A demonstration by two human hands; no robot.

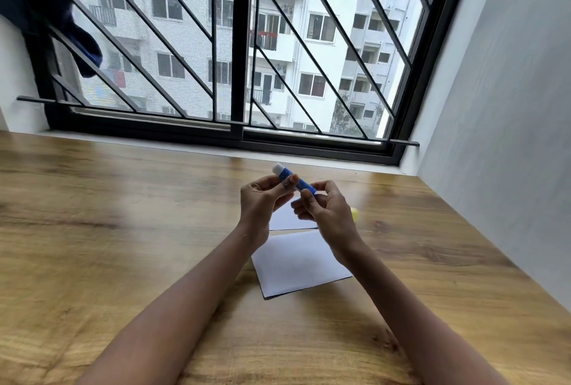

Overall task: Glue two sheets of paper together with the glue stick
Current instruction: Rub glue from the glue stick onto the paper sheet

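Note:
A blue glue stick (285,172) with its white glue tip bare is held in the air above the table, tip pointing up and left. My left hand (262,202) pinches its middle between thumb and fingers. My right hand (324,211) grips its lower end. Below the hands lie two white sheets of paper: a near sheet (296,264) and a far sheet (287,218), partly hidden by my hands. A small yellow object, possibly the cap (355,213), lies on the table just right of my right hand.
The wooden table (123,230) runs to a black-framed window with a metal grille (241,75) at the back. A grey wall (509,137) bounds the right side. Dark blue cloth (46,7) hangs at the upper left.

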